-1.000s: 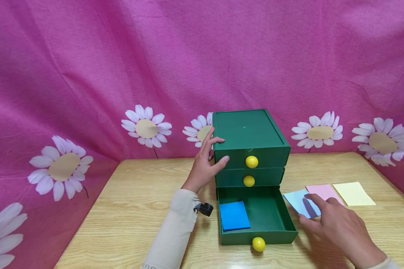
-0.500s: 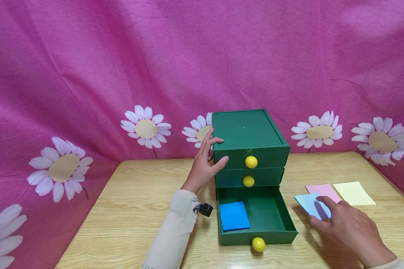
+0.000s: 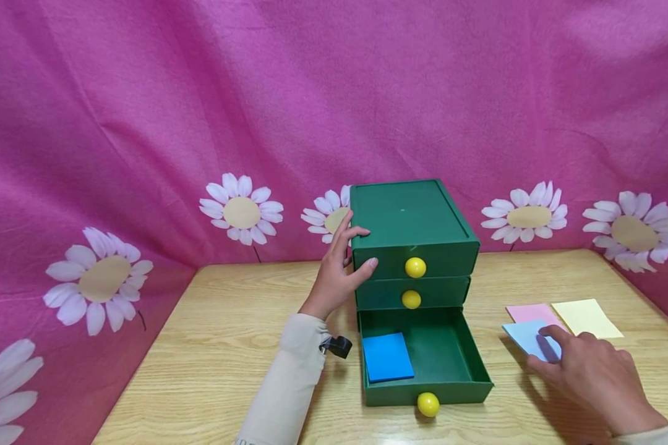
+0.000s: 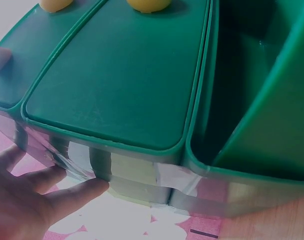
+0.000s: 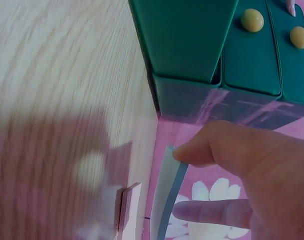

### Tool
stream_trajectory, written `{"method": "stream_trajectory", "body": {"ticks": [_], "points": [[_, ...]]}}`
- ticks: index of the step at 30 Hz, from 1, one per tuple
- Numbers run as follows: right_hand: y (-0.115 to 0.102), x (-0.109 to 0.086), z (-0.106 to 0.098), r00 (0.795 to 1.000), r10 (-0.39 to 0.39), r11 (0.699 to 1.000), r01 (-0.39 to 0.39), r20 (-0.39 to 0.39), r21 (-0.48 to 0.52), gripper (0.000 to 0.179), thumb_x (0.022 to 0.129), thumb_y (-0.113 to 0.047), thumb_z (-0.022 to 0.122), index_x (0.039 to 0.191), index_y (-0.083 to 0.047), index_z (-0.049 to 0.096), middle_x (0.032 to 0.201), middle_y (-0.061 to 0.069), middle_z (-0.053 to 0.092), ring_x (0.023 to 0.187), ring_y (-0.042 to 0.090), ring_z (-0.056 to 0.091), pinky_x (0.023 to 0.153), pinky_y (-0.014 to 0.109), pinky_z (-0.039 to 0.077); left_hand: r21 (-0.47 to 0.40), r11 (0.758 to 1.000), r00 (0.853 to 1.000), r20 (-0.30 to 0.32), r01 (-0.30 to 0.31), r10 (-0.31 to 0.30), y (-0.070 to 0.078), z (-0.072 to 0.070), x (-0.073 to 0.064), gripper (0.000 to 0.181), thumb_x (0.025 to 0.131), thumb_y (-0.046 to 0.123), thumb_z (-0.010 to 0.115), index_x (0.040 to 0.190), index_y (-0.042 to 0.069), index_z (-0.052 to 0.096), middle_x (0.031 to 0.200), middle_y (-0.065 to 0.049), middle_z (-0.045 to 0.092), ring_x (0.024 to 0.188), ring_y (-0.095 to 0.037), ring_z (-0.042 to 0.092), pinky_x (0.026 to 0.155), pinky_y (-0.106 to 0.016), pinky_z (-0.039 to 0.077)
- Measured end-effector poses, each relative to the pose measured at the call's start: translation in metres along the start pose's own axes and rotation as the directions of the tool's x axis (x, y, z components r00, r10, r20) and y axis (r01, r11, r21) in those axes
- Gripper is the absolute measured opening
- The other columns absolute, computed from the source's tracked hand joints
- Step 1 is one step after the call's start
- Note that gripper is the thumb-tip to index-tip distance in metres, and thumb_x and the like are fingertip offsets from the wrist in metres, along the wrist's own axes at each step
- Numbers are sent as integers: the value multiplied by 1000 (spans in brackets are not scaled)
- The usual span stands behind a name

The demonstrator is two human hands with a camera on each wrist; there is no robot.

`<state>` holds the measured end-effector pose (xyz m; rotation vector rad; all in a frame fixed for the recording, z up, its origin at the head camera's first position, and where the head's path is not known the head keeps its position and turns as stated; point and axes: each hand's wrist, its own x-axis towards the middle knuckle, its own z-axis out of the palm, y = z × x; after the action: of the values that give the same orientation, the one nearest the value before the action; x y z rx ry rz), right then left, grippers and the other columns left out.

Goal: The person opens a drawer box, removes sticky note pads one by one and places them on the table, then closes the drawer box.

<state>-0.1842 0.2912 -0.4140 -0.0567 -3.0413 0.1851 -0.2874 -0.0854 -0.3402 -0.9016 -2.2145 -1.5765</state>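
A green drawer unit (image 3: 414, 213) with yellow knobs stands on the table, its bottom drawer (image 3: 440, 352) pulled out. Inside that drawer, at the left, lies a bright blue sticky note pad (image 3: 388, 357). My left hand (image 3: 336, 281) rests against the unit's upper left corner, thumb on the front and straight fingers along the side. To the right of the drawer, my right hand (image 3: 598, 377) pinches a light blue sticky note pad (image 3: 526, 339) between thumb and fingers. In the right wrist view this pad (image 5: 166, 195) is raised off the wood.
A pink sticky note pad (image 3: 529, 312), partly covered by the light blue one in the head view, lies beside a pale yellow pad (image 3: 587, 318). Behind the wooden table (image 3: 245, 358) hangs a pink cloth (image 3: 334, 93) with white flowers.
My right hand has shifted right with the light blue pad, from beside the drawer to in front of the pink pad. My left hand and the drawers have stayed in place.
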Motion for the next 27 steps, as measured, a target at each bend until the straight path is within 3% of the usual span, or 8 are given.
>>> {"method": "stream_trajectory", "body": {"ticks": [9, 14, 27], "points": [[13, 2, 0, 998, 50, 998, -51, 30, 33, 75, 78, -63, 64, 119, -1, 54, 73, 22, 50, 62, 38, 50, 49, 50, 40, 4, 1000, 1000, -3, -7, 7, 1, 0, 0, 47, 91, 14, 61, 135, 15, 44, 161, -5, 13, 141, -29, 27, 100, -57, 39], [23, 3, 0, 999, 54, 997, -54, 7, 60, 74, 76, -64, 66, 116, -2, 58, 73, 22, 52, 61, 38, 51, 47, 49, 39, -2, 1000, 1000, -3, -2, 2, 1, 0, 0, 47, 91, 14, 61, 135, 14, 44, 161, -5, 13, 141, -29, 27, 100, -57, 39], [45, 3, -2, 996, 77, 994, -81, 50, 74, 75, 76, -60, 68, 116, 2, 56, 72, 23, 54, 64, 33, 53, 46, 49, 39, 6, 1000, 1000, -7, -5, 5, 1, 0, 0, 47, 91, 14, 61, 134, 15, 44, 161, -5, 13, 142, -29, 27, 100, -56, 39]]}}
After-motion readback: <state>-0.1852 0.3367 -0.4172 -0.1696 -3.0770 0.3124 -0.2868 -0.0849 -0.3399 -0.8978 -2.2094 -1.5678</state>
